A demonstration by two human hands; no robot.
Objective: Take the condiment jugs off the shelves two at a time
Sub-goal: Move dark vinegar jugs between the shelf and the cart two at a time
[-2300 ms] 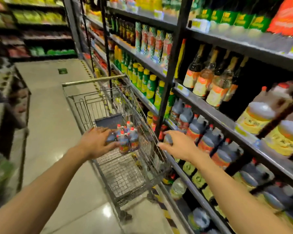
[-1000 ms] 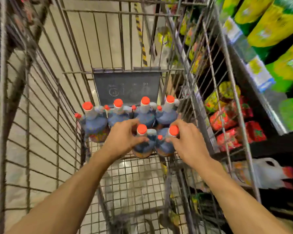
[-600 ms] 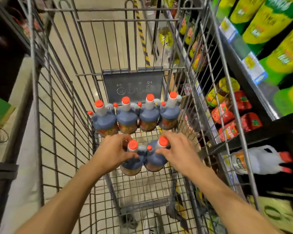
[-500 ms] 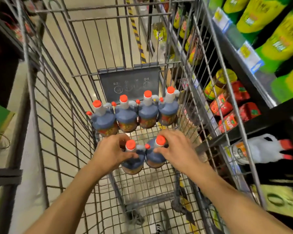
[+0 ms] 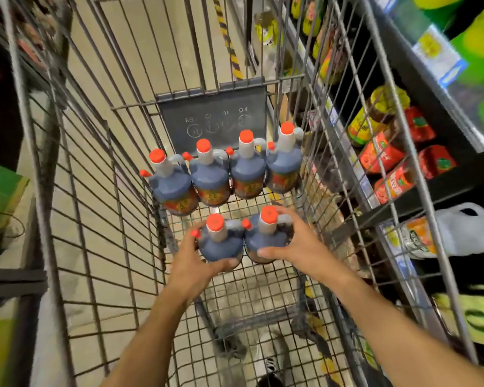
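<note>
We are clasping two full, likely heavy jugs, left hand (image 5: 192,263) round one (image 5: 221,244), right hand (image 5: 299,247) round the other (image 5: 267,238), gripping bodies, not slick caps.

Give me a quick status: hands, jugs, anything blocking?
Left hand and right hand each grip a jug. Pair low in cart, behind four-jug row. Nothing blocking.

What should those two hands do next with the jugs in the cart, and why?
Probably let go. The left hand and right hand each grip a jug that seems to rest on the cart floor, behind a row of four.
</note>
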